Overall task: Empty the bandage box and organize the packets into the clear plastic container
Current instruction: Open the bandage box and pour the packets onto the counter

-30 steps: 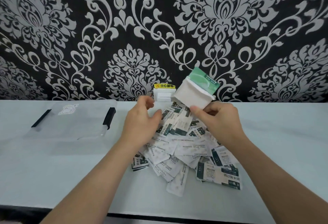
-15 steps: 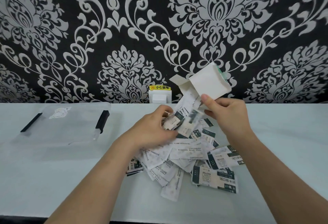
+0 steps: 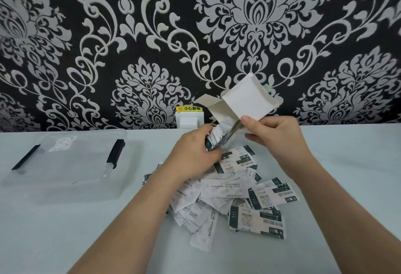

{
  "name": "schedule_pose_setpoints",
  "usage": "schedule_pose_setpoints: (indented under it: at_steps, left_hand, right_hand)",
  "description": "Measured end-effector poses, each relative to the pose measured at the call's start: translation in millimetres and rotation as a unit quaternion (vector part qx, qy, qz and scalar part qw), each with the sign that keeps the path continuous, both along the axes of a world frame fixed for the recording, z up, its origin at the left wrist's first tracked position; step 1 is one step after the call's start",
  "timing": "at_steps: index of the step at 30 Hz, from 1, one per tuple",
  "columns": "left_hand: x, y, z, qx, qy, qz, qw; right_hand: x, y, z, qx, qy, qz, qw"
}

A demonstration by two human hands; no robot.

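1. Head view: black wallpaper with a silver damask pattern rises behind a pale table point(image 3: 65, 230). A white wall socket point(image 3: 189, 118) sits at the table's far edge.
2. The right hand point(image 3: 275, 137) pinches the bandage box point(image 3: 247, 100) by its lower edge, above the far middle. The box's long axis slants, with the open mouth tipped down and left.
3. The left hand point(image 3: 193, 154) is curled round blurred packets point(image 3: 217, 141) at that mouth.
4. A loose pile point(image 3: 227, 189) lies beneath both hands.
5. The clear plastic container point(image 3: 65, 165), which appears lidded, lies well apart to the left, nearer the left hand.
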State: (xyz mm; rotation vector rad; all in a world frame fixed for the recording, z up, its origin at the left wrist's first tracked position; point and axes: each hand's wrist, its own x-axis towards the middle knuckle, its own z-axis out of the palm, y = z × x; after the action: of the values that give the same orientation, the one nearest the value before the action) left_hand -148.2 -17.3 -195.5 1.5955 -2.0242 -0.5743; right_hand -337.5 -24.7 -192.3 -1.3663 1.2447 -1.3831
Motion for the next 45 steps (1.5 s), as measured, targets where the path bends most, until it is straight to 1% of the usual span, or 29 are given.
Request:
schedule_pose_setpoints:
  at_steps: [5, 9, 10, 12, 13, 14, 15, 17, 19, 20, 21, 22, 23, 24, 25, 26, 27, 30, 32, 35, 37, 40, 43, 45]
  left_hand:
    - [1.7, 6.1, 1.6, 0.001, -0.012, -0.069, 0.998]
    - [0.6, 8.4, 2.6, 0.042, -0.035, -0.113, 0.992]
    - [0.8, 9.5, 2.4, 0.068, -0.031, -0.116, 0.99]
    - [-0.1, 11.2, 4.4, 0.11, 0.013, -0.116, 0.987]
    - [-1.2, 12.0, 5.6, 0.112, 0.037, -0.115, 0.986]
    - [-2.6, 11.4, 5.5, 0.097, 0.039, -0.11, 0.988]
    - [-5.0, 10.4, 4.8, 0.071, 0.016, -0.108, 0.991]
    - [-9.2, 9.7, 2.7, 0.035, -0.094, -0.124, 0.987]
    - [-13.2, 11.7, -0.9, 0.058, -0.203, -0.14, 0.967]
    - [-14.6, 13.2, -3.2, 0.076, -0.233, -0.144, 0.959]
    - [-16.5, 15.3, -2.9, 0.086, -0.242, -0.147, 0.955]
    - [-16.7, 16.2, -3.1, 0.084, -0.225, -0.145, 0.96]
    - [-16.6, 16.6, -2.3, 0.071, -0.187, -0.139, 0.97]
    - [-16.6, 15.2, -1.9, 0.048, -0.145, -0.126, 0.98]
    - [-16.8, 12.6, -2.4, 0.014, -0.126, -0.113, 0.985]
    - [-16.8, 10.0, -3.5, -0.011, -0.138, -0.103, 0.985]
    - [-15.9, 7.3, -5.6, -0.013, -0.168, -0.096, 0.981]
    - [-14.6, 5.2, -11.1, 0.076, -0.255, -0.091, 0.96]
    - [-13.6, 5.3, -11.3, 0.071, -0.257, -0.099, 0.959]
    - [-11.8, 6.6, -6.5, 0.015, -0.173, -0.079, 0.982]
    - [-9.7, 6.9, -5.9, -0.022, -0.127, -0.072, 0.989]
    - [-9.3, 7.7, -5.9, -0.068, -0.105, -0.081, 0.989]
    - [-8.8, 9.6, -2.7, -0.101, -0.082, -0.087, 0.988]
    - [-6.6, 9.6, -3.8, -0.079, -0.105, -0.084, 0.988]
  right_hand:
    - [-8.5, -4.1, 4.3, 0.015, 0.014, -0.041, 0.999]
    - [-19.3, -4.3, 4.7, 0.028, 0.026, -0.062, 0.997]
    - [-21.5, -4.5, 5.3, 0.029, 0.033, -0.062, 0.997]
    - [-24.5, -4.4, 7.3, 0.032, 0.05, -0.067, 0.996]
    - [-25.1, -4.0, 8.1, 0.034, 0.057, -0.068, 0.995]
    - [-25.0, -3.5, 8.8, 0.034, 0.062, -0.066, 0.995]
    - [-24.7, -2.9, 9.0, 0.032, 0.064, -0.061, 0.996]
    - [-22.2, -1.2, 9.8, 0.028, 0.07, -0.05, 0.996]
    - [-21.3, 0.7, 12.0, 0.014, 0.078, -0.061, 0.995]
    - [-21.9, 1.2, 13.4, 0.006, 0.078, -0.083, 0.994]
    - [-23.7, 0.4, 14.7, 0.0, 0.07, -0.113, 0.991]
    - [-25.6, -0.8, 16.1, 0.002, 0.053, -0.144, 0.988]
    - [-28.5, -2.6, 16.5, 0.01, 0.028, -0.171, 0.985]
    - [-32.3, -4.4, 15.9, 0.02, -0.003, -0.189, 0.982]
    - [-36.4, -5.9, 14.4, 0.034, -0.033, -0.199, 0.979]
    - [-40.2, -7.4, 11.9, 0.051, -0.055, -0.206, 0.976]
    - [-42.8, -9.1, 8.9, 0.071, -0.073, -0.212, 0.972]
    - [-50.4, -10.9, 3.5, 0.131, -0.13, -0.219, 0.958]
    - [-52.8, -11.3, 4.2, 0.153, -0.167, -0.202, 0.953]
    - [-53.0, -11.8, 9.2, 0.184, -0.201, -0.164, 0.948]
    - [-51.8, -12.9, 12.6, 0.202, -0.224, -0.143, 0.943]
    - [-53.3, -15.0, 15.2, 0.233, -0.288, -0.099, 0.923]
    - [-56.3, -16.2, 15.0, 0.264, -0.363, -0.032, 0.893]
    - [-55.2, -16.7, 13.5, 0.272, -0.374, 0.004, 0.886]
